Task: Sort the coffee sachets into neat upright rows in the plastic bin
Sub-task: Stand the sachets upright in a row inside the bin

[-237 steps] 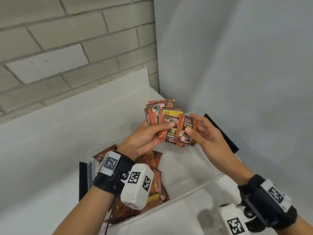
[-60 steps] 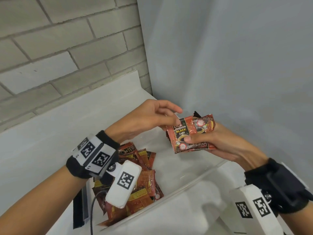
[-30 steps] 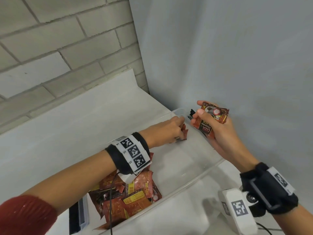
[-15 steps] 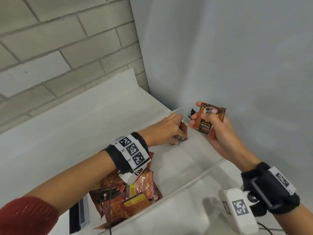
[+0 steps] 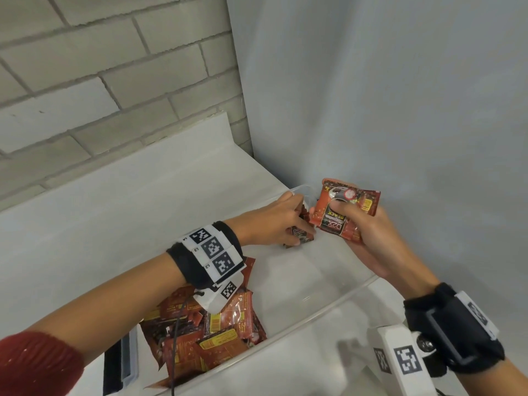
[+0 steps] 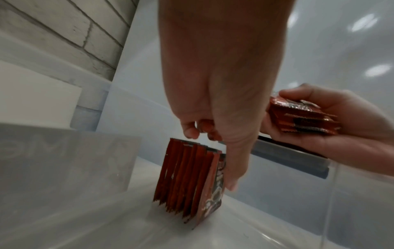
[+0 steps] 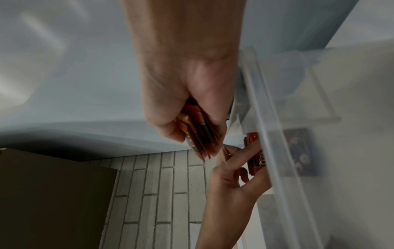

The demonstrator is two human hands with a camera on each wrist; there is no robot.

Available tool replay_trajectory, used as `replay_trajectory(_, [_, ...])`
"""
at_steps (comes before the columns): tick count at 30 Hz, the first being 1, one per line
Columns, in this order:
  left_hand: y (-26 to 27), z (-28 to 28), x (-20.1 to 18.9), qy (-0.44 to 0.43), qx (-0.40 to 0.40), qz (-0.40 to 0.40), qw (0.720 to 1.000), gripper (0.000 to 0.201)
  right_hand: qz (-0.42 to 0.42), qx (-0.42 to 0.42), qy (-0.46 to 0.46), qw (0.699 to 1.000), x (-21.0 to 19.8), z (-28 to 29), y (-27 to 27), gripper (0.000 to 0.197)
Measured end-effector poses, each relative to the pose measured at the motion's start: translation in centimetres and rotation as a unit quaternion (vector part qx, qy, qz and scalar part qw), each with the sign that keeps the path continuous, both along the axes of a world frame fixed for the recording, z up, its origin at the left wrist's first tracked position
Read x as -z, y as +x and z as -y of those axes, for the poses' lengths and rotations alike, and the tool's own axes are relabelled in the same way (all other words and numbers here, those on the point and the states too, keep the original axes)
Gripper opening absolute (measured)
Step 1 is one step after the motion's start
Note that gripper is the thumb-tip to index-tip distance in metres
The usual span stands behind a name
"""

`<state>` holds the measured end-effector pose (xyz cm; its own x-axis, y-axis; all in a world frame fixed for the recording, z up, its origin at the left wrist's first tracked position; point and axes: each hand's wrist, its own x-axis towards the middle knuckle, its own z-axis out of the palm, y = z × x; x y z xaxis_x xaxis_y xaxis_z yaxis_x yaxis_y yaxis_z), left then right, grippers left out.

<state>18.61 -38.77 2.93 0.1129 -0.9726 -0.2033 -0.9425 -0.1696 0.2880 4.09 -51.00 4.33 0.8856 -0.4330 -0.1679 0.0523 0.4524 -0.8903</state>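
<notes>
A clear plastic bin stands on a white shelf. In its far corner several red coffee sachets stand upright in a row. My left hand holds that row, thumb flat along the front sachet and fingers curled over the tops. Just right of it, above the bin's rim, my right hand grips a stack of sachets, thumb on top. A loose pile of sachets lies at the bin's near left end, partly under my left wrist.
A brick wall runs behind the shelf and a smooth grey wall stands close on the right of the bin. Black latches sit at the bin's near left end and far end. The bin's middle floor is bare.
Two seconds ago my left hand was at the right hand's stack; it has since gone down to the far-corner row and stayed there. The right hand's stack has barely shifted.
</notes>
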Motion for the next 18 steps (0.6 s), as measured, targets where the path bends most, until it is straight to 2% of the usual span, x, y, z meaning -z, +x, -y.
replay_trajectory(7, [0.5, -0.1, 0.3, -0.019, -0.013, -0.020, 1.000, 0.037, -0.004, -0.012, 0.010, 1.000, 0.0, 0.4, 0.1, 0.023])
replay_trajectory(10, [0.6, -0.1, 0.2, -0.036, -0.024, -0.054, 0.998, 0.034, 0.000, -0.015, 0.015, 1.000, 0.0, 0.4, 0.2, 0.021])
replay_trajectory(14, [0.6, -0.6, -1.6, -0.067, -0.078, -0.138, 0.985, 0.028, 0.016, -0.025, 0.017, 0.999, 0.0, 0.4, 0.2, 0.029])
replay_trajectory(18, [0.1, -1.0, -3.9, -0.100, -0.141, -0.318, 0.932, 0.027, 0.026, -0.017, 0.028, 0.999, 0.3, 0.6, 0.2, 0.042])
